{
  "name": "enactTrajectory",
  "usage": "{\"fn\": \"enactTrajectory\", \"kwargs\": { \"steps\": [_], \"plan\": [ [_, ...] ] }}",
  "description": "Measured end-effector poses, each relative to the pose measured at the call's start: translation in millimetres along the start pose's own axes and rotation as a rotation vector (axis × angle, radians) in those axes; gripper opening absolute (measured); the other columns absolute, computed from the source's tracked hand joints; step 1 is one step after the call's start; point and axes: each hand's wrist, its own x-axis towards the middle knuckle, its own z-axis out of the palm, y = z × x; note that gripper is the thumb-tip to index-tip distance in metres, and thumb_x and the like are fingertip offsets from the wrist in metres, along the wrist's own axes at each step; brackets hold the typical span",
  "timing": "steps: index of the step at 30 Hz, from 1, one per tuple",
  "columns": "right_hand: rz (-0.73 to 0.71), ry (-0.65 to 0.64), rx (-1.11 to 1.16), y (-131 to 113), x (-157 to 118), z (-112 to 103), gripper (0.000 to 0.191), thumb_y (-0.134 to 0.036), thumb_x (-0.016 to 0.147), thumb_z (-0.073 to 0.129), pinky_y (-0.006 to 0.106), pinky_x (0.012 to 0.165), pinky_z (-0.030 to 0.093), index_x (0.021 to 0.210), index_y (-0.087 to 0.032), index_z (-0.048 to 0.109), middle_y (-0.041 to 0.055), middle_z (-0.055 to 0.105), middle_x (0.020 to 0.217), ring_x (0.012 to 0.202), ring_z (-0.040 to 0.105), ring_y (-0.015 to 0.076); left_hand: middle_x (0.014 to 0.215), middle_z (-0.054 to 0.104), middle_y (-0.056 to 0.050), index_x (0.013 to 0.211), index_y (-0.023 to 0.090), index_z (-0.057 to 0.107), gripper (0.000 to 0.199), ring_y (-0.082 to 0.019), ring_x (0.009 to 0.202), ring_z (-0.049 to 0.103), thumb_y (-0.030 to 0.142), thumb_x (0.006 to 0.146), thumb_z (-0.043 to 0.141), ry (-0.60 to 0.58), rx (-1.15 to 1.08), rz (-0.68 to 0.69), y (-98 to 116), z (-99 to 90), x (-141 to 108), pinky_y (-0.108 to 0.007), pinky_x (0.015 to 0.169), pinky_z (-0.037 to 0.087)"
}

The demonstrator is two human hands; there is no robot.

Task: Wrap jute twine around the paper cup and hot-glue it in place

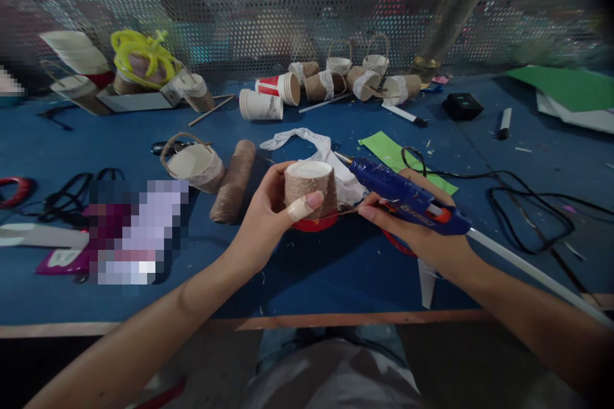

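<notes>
My left hand (275, 211), with a bandage round its thumb, grips an upside-down paper cup (311, 188) wrapped in brown twine, its red rim facing down. A strand of twine (349, 209) runs from the cup to the pinched fingertips of my right hand (407, 220). The same hand also holds a blue glue gun (396, 188), nozzle toward the cup and a long white glue stick out of its back. Behind the cup lies white lace (330, 156). A twine spool (235, 182) is left of my left hand, beside a lace-trimmed cup basket (196, 165).
Small twine baskets (364, 80) and paper cups (261, 105) line the back by a perforated metal screen (240, 6). A clear bottle (448, 19) stands back right. Scissors (426, 281) lie under my right hand; a black cord (522, 176) coils at the right.
</notes>
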Motion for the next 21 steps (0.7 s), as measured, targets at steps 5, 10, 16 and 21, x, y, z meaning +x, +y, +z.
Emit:
{"fn": "enactTrajectory", "kwargs": {
  "steps": [5, 10, 16, 21],
  "plan": [
    [0.03, 0.001, 0.097, -1.0, 0.5, 2.5, 0.015, -0.022, 0.083, 0.086, 0.029, 0.068, 0.06, 0.082, -0.024, 0.072, -0.0036, 0.076, 0.077, 0.07, 0.072, 0.0159, 0.129, 0.074, -0.004, 0.121, 0.028, 0.069, 0.051, -0.029, 0.126, 0.065, 0.041, 0.077, 0.092, -0.022, 0.01, 0.002, 1.5, 0.2, -0.7, -0.035, 0.104, 0.053],
    [0.083, 0.012, 0.103, 3.9, 0.3, 4.0, 0.017, -0.025, 0.082, 0.089, 0.031, 0.071, 0.06, 0.082, -0.024, 0.072, -0.0028, 0.074, 0.081, 0.072, 0.071, 0.0164, 0.125, 0.074, -0.004, 0.118, 0.028, 0.069, 0.049, -0.028, 0.122, 0.066, 0.041, 0.077, 0.092, -0.041, 0.023, 0.017, 1.3, 0.9, -1.1, -0.035, 0.102, 0.054],
    [0.117, 0.003, 0.169, 9.3, 0.1, 4.3, 0.023, -0.031, 0.079, 0.091, 0.027, 0.067, 0.058, 0.083, -0.024, 0.07, -0.0035, 0.074, 0.078, 0.07, 0.07, 0.0146, 0.122, 0.073, -0.003, 0.116, 0.029, 0.069, 0.045, -0.026, 0.12, 0.065, 0.04, 0.079, 0.091, -0.074, 0.021, 0.039, 0.0, -0.1, -1.0, -0.033, 0.1, 0.054],
    [0.151, 0.015, 0.191, 12.7, -0.8, 4.7, 0.028, -0.034, 0.076, 0.093, 0.028, 0.064, 0.057, 0.083, -0.024, 0.068, -0.0035, 0.073, 0.077, 0.068, 0.068, 0.0153, 0.12, 0.073, -0.003, 0.115, 0.029, 0.069, 0.042, -0.027, 0.12, 0.065, 0.038, 0.079, 0.09, -0.096, 0.018, 0.042, 0.7, -0.2, -1.6, -0.033, 0.1, 0.053]
  ]
}}
